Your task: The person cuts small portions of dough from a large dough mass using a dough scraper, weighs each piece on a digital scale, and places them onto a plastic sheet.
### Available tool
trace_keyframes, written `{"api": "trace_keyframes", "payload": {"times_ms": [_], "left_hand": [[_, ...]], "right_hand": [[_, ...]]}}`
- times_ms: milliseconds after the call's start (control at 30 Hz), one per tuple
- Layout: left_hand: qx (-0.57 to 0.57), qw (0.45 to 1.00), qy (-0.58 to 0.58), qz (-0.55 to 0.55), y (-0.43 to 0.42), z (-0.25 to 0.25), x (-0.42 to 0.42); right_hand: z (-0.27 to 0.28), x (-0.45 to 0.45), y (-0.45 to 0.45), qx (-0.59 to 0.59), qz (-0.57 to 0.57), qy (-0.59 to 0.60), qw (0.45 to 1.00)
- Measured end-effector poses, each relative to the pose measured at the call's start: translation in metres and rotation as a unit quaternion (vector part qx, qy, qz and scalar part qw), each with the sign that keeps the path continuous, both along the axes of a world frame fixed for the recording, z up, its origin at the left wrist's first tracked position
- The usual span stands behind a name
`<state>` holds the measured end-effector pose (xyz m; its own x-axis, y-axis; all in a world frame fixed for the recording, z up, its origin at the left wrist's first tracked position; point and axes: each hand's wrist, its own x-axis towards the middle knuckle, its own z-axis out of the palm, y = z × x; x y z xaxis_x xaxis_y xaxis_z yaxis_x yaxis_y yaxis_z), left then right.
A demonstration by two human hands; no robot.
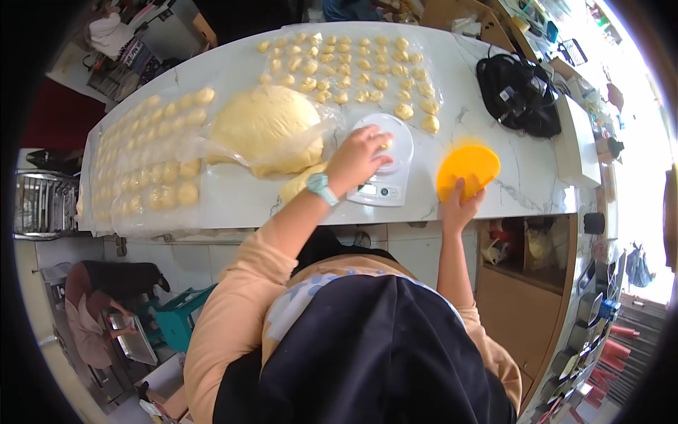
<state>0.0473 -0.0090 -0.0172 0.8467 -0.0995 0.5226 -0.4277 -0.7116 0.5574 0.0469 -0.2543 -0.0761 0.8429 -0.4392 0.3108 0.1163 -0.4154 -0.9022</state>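
Observation:
My left hand, with a pale watch on its wrist, is over the round plate of a white kitchen scale. Its fingers curl around a small piece of dough, mostly hidden beneath them. Off to the scale's right, my right hand grips a yellow-orange dough scraper by its lower edge, thumb across its face. A large mound of dough, partly under clear plastic, lies left of the scale. Closer to my left forearm is a smaller strip of dough.
Rows of dough balls lie at the back of the marble table. More sit under plastic sheeting at left. A black bag and white box stand right. Another person bends over a tray at lower left.

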Motion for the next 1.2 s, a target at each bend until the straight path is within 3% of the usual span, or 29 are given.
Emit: {"api": "trace_keyframes", "payload": {"times_ms": [100, 200, 267, 333, 400, 467, 567, 700, 800, 833, 933, 1000, 1067, 1100, 1167, 1200], "left_hand": [[-0.021, 0.991, 0.118, -0.067, 0.004, -0.01, 0.015], [-0.104, 0.993, 0.039, -0.036, 0.041, 0.052, 0.02], [-0.257, 0.966, 0.007, 0.017, 0.098, 0.077, 0.041], [-0.257, 0.954, 0.048, 0.145, 0.17, 0.097, 0.062], [-0.269, 0.933, 0.095, 0.218, 0.252, 0.059, 0.103], [-0.2, 0.922, 0.17, 0.285, 0.319, -0.003, 0.142], [-0.118, 0.922, 0.168, 0.328, 0.337, -0.031, 0.168], [0.096, 0.934, 0.246, 0.24, 0.357, -0.102, 0.194], [0.207, 0.852, 0.39, 0.282, 0.321, -0.042, 0.176], [0.128, 0.873, 0.404, 0.242, 0.332, -0.043, 0.175], [-0.03, 0.912, 0.28, 0.297, 0.347, -0.027, 0.156], [-0.044, 0.974, 0.078, 0.208, 0.35, -0.011, 0.112], [-0.171, 0.971, 0.013, 0.167, 0.297, 0.037, 0.04], [-0.156, 0.969, -0.015, 0.188, 0.269, 0.044, 0.002], [-0.14, 0.961, -0.058, 0.229, 0.217, 0.034, -0.071], [-0.154, 0.96, -0.069, 0.223, 0.197, -0.001, -0.107]], "right_hand": [[0.001, 0.0, 0.001, 0.003, -0.009, -0.015, 1.0], [0.008, -0.004, 0.004, -0.014, -0.027, 0.019, 0.999], [0.007, -0.004, 0.004, -0.013, -0.029, 0.03, 0.999], [0.006, -0.003, 0.008, 0.01, -0.025, 0.017, 0.999], [0.011, -0.003, 0.014, 0.027, -0.032, 0.012, 0.999], [0.011, -0.003, 0.019, 0.066, -0.027, 0.0, 0.997], [0.009, 0.001, 0.02, 0.039, -0.055, 0.017, 0.998], [0.01, 0.002, 0.022, -0.02, -0.099, 0.058, 0.993], [0.006, 0.001, 0.021, -0.033, -0.104, 0.051, 0.993], [0.007, 0.0, 0.021, -0.027, -0.101, 0.056, 0.993], [0.008, 0.0, 0.021, 0.002, -0.09, 0.051, 0.995], [0.007, 0.0, 0.019, 0.033, -0.072, 0.032, 0.996], [0.008, 0.0, 0.021, 0.104, -0.07, 0.0, 0.992], [0.01, 0.001, 0.023, 0.139, -0.067, -0.014, 0.988], [0.036, 0.002, 0.05, 0.169, 0.033, -0.046, 0.984], [0.051, -0.001, 0.07, 0.185, 0.084, -0.062, 0.977]]}}
